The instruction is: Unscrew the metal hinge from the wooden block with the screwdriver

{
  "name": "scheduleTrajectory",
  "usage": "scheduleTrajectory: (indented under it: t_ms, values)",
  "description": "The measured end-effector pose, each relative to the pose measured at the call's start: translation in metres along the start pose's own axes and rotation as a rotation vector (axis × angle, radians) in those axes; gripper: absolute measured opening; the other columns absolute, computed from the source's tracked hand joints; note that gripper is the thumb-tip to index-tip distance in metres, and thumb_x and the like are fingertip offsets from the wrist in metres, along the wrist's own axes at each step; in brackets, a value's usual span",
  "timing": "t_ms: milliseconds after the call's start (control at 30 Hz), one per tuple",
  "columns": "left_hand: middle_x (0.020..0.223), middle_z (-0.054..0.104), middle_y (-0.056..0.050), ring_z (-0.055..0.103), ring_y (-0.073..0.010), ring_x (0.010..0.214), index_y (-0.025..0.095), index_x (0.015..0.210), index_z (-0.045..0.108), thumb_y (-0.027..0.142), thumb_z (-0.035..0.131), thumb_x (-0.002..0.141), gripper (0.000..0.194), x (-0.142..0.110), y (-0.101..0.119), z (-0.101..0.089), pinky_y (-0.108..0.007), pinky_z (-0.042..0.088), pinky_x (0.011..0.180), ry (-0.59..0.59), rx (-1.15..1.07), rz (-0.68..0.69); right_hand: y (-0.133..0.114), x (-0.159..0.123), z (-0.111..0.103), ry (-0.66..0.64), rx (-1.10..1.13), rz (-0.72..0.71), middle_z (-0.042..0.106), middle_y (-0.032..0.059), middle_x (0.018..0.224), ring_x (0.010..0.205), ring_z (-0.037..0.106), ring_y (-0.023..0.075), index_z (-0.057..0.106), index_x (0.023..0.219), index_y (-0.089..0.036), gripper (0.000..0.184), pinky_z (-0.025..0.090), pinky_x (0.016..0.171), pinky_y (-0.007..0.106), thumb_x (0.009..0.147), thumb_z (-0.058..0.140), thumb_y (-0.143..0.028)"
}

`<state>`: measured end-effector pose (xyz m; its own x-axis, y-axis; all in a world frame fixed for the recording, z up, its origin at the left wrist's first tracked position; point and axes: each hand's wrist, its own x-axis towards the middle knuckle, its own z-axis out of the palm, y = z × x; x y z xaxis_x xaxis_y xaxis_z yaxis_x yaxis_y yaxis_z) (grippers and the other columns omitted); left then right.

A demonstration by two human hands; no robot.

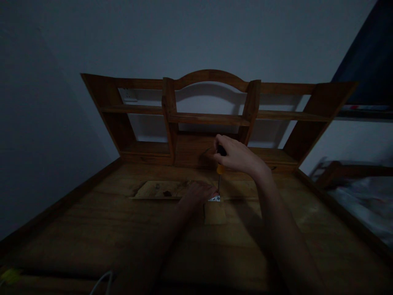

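Note:
My right hand (231, 152) is wrapped around the handle of a screwdriver (220, 169), black at the top and orange-yellow lower down. Its thin shaft points straight down, the tip meeting a small silver metal bracket (215, 198). My left hand (198, 191) rests low, with fingers close together holding the bracket at its left side. Under the bracket lie a long pale wooden board (153, 189) with dark knots and a short wooden piece (215, 213) pointing toward me. Any screw at the tip is too small to make out.
The work lies on a wooden desktop (116, 221) with raised side edges. Behind it stands a wooden shelf unit (210, 119) against the wall. A white cable (102, 280) and a yellow object (10, 275) are at the lower left. Bedding (362, 200) shows at right.

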<state>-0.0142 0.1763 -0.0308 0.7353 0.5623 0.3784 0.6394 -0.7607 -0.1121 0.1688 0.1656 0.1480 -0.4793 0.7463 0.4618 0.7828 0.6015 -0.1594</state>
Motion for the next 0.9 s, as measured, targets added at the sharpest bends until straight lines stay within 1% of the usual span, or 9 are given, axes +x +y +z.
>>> scheduleTrajectory:
  t_ms: [100, 167, 267, 367, 500, 667, 733, 800, 900]
  values:
    - [0.082, 0.073, -0.006, 0.070, -0.0205, 0.079, 0.016, 0.089, 0.070, 0.034, 0.057, 0.104, 0.028, 0.0008, 0.0003, -0.0023, -0.030, 0.044, 0.068, -0.002, -0.002, 0.005, -0.0007, 0.0007, 0.0004, 0.008, -0.058, 0.010, 0.068, 0.0077, 0.104, 0.097, 0.064, 0.0253, 0.053, 0.099, -0.022, 0.016, 0.042, 0.084, 0.035, 0.093, 0.054, -0.037]
    - [0.083, 0.074, -0.006, 0.071, -0.0215, 0.080, 0.016, 0.090, 0.071, 0.034, 0.056, 0.105, 0.028, 0.0016, 0.0002, -0.0040, -0.031, 0.045, 0.069, -0.020, -0.010, 0.011, -0.0011, 0.0008, -0.0002, 0.028, -0.119, 0.020, 0.070, 0.0067, 0.097, 0.092, 0.066, 0.0261, 0.056, 0.100, -0.023, 0.021, 0.041, 0.078, 0.035, 0.096, 0.054, -0.043]
    - [0.085, 0.074, -0.007, 0.071, -0.0225, 0.082, 0.016, 0.091, 0.071, 0.034, 0.056, 0.104, 0.027, 0.0027, -0.0001, -0.0056, -0.031, 0.044, 0.068, -0.050, -0.016, -0.002, -0.0026, 0.0001, -0.0010, 0.071, -0.124, -0.005, 0.072, 0.0037, 0.096, 0.089, 0.067, 0.0247, 0.056, 0.110, -0.025, 0.020, 0.040, 0.076, 0.034, 0.092, 0.057, -0.033]
    - [0.085, 0.074, -0.007, 0.071, -0.0218, 0.083, 0.016, 0.091, 0.071, 0.036, 0.057, 0.104, 0.028, 0.0029, 0.0005, -0.0059, -0.030, 0.044, 0.069, -0.046, -0.021, -0.020, -0.0047, -0.0013, -0.0009, 0.085, -0.049, -0.019, 0.071, 0.0052, 0.110, 0.095, 0.067, 0.0239, 0.052, 0.117, -0.024, 0.033, 0.042, 0.080, 0.034, 0.085, 0.057, -0.023]
    - [0.083, 0.074, -0.007, 0.071, -0.0209, 0.081, 0.016, 0.090, 0.072, 0.036, 0.058, 0.104, 0.028, 0.0021, 0.0015, -0.0054, -0.029, 0.044, 0.069, -0.032, -0.032, -0.019, -0.0049, -0.0021, -0.0009, 0.054, 0.019, 0.004, 0.069, 0.0067, 0.114, 0.097, 0.066, 0.0239, 0.051, 0.114, -0.023, 0.028, 0.044, 0.083, 0.034, 0.086, 0.056, -0.026]
    - [0.084, 0.074, -0.007, 0.070, -0.0209, 0.080, 0.015, 0.092, 0.071, 0.036, 0.056, 0.105, 0.029, 0.0005, 0.0014, -0.0070, -0.030, 0.044, 0.069, -0.033, -0.055, -0.023, -0.0004, -0.0004, -0.0026, 0.016, -0.062, 0.032, 0.071, 0.0045, 0.094, 0.088, 0.067, 0.0248, 0.059, 0.101, -0.024, 0.016, 0.042, 0.078, 0.035, 0.093, 0.055, -0.038]
    - [0.085, 0.074, -0.006, 0.070, -0.0202, 0.081, 0.016, 0.093, 0.071, 0.035, 0.056, 0.105, 0.027, -0.0001, 0.0015, -0.0075, -0.029, 0.044, 0.070, -0.032, -0.062, -0.019, 0.0010, -0.0002, -0.0029, 0.007, -0.028, -0.014, 0.072, 0.0032, 0.098, 0.091, 0.067, 0.0230, 0.058, 0.103, -0.025, 0.014, 0.042, 0.080, 0.033, 0.090, 0.056, -0.031]
    - [0.083, 0.074, -0.006, 0.070, -0.0200, 0.080, 0.016, 0.091, 0.071, 0.035, 0.056, 0.105, 0.028, -0.0003, 0.0018, -0.0073, -0.029, 0.044, 0.070, -0.023, -0.056, -0.019, 0.0014, -0.0007, -0.0027, 0.008, 0.016, -0.040, 0.070, 0.0034, 0.105, 0.096, 0.066, 0.0224, 0.055, 0.106, -0.024, 0.021, 0.043, 0.084, 0.033, 0.086, 0.057, -0.025]
    - [0.082, 0.074, -0.006, 0.070, -0.0197, 0.078, 0.016, 0.090, 0.071, 0.035, 0.057, 0.104, 0.029, 0.0001, 0.0018, -0.0064, -0.029, 0.044, 0.069, -0.018, -0.044, -0.028, 0.0007, -0.0019, -0.0026, 0.010, 0.052, -0.005, 0.068, 0.0060, 0.110, 0.098, 0.064, 0.0235, 0.050, 0.106, -0.023, 0.025, 0.044, 0.086, 0.034, 0.083, 0.058, -0.028]
